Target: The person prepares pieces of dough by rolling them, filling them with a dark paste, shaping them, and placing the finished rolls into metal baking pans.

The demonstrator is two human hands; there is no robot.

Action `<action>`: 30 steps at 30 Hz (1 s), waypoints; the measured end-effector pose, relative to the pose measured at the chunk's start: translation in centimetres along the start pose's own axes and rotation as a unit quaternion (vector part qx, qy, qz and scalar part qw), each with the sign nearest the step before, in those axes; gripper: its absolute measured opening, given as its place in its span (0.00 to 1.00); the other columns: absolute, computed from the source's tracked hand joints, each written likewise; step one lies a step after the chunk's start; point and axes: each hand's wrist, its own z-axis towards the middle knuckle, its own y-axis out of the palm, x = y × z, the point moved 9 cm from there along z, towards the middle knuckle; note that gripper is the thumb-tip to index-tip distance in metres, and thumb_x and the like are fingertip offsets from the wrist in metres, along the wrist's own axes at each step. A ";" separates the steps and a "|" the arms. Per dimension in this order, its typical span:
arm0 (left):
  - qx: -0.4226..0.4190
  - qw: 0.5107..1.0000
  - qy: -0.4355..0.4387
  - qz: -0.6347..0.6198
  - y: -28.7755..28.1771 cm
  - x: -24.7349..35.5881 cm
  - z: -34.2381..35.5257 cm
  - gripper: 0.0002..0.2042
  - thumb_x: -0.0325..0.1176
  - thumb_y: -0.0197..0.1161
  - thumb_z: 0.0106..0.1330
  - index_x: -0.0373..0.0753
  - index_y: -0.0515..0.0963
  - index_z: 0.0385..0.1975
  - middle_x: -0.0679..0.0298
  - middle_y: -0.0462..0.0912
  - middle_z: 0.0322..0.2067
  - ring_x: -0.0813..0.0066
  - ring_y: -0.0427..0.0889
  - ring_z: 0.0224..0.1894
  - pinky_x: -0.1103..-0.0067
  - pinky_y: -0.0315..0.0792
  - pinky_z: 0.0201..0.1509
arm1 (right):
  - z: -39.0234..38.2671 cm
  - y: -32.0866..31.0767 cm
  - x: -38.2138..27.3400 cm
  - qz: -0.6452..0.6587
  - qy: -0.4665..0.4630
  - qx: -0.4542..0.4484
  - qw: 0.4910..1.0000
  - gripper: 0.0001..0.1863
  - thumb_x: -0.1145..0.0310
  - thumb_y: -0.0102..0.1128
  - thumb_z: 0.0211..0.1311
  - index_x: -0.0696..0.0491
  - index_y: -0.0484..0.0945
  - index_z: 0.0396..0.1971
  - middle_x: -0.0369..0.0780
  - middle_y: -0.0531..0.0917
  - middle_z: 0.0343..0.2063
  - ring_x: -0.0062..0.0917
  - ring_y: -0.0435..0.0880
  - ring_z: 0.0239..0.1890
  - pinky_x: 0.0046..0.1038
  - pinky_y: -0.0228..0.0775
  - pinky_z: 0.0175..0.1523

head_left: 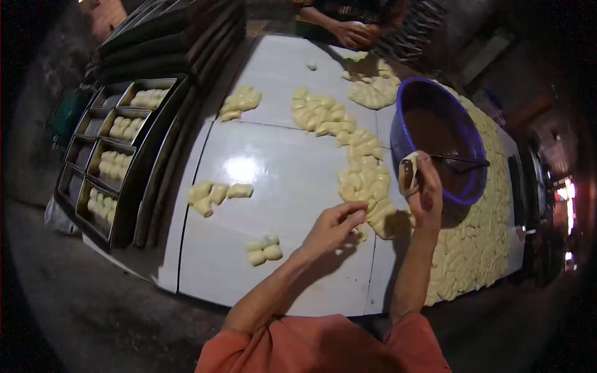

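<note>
My right hand (pixel 429 193) is raised at the near left rim of a purple basin (pixel 402 127) of brown paste (pixel 438 127). Its fingers are closed on a flattened dough piece (pixel 408 175) with brown paste on it. A thin dark stick (pixel 460 160) reaches from beside these fingers across the basin; whether the hand also grips it is unclear. My left hand (pixel 336 227) hovers low over the white table, fingers loosely bent and slightly apart, nothing visible in them. Just beyond it runs a strip of overlapping pale dough pieces (pixel 362 174).
Small dough balls (pixel 264 250) sit together at the near left, with more dough pieces (pixel 217 194) behind them. A black rack of baking tins (pixel 118 152), some holding dough balls, stands left. Flat dough (pixel 466 267) covers the right side. Another person's hands (pixel 354 34) work across the table.
</note>
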 end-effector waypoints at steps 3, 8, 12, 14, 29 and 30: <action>0.052 0.969 -0.001 -0.241 -0.2 0.5 -0.2 0.22 0.42 0.56 0.77 0.36 0.72 0.65 0.62 0.81 0.56 0.73 0.82 0.54 0.73 0.76 0.56 | -3.0 2.3 7.0 0.045 0.082 -0.025 0.995 0.13 0.68 0.55 0.75 0.55 0.74 0.54 0.38 0.81 0.45 0.23 0.83 0.46 0.29 0.79 0.50; 0.124 0.915 0.023 -0.382 -6.1 -2.7 -3.8 0.17 0.41 0.59 0.75 0.35 0.76 0.54 0.59 0.83 0.41 0.71 0.83 0.43 0.74 0.80 0.40 | -6.6 7.7 14.0 0.133 0.188 -0.106 0.967 0.17 0.70 0.58 0.71 0.55 0.71 0.56 0.39 0.81 0.46 0.24 0.82 0.48 0.32 0.78 0.53; 0.308 0.882 0.074 -0.348 -12.5 -3.9 -7.8 0.14 0.35 0.64 0.72 0.29 0.78 0.48 0.62 0.82 0.35 0.75 0.82 0.31 0.80 0.78 0.31 | -10.0 11.7 15.4 -0.091 0.151 -0.098 0.980 0.26 0.78 0.63 0.63 0.55 0.69 0.61 0.41 0.80 0.49 0.25 0.80 0.53 0.31 0.76 0.57; 0.314 0.886 0.069 -0.334 -13.2 -3.6 -8.7 0.15 0.33 0.65 0.71 0.28 0.80 0.50 0.61 0.85 0.36 0.78 0.83 0.34 0.81 0.78 0.36 | -9.9 10.7 17.3 -0.221 0.032 -0.148 0.963 0.35 0.78 0.70 0.59 0.57 0.67 0.67 0.43 0.75 0.59 0.29 0.78 0.58 0.32 0.76 0.59; 0.249 0.918 0.017 -0.308 -15.2 -2.2 -10.6 0.15 0.33 0.68 0.68 0.29 0.80 0.48 0.60 0.84 0.37 0.80 0.82 0.31 0.84 0.77 0.28 | -12.4 16.2 18.2 -0.119 0.188 -0.102 0.969 0.11 0.67 0.60 0.72 0.59 0.82 0.44 0.36 0.83 0.38 0.17 0.80 0.39 0.21 0.74 0.42; 0.261 0.921 0.020 -0.290 -15.7 -2.0 -10.8 0.15 0.34 0.67 0.68 0.28 0.80 0.47 0.60 0.84 0.36 0.79 0.83 0.31 0.84 0.78 0.29 | -12.8 16.8 17.6 -0.149 0.206 -0.125 0.959 0.13 0.65 0.59 0.73 0.59 0.82 0.46 0.36 0.82 0.39 0.18 0.80 0.39 0.21 0.74 0.42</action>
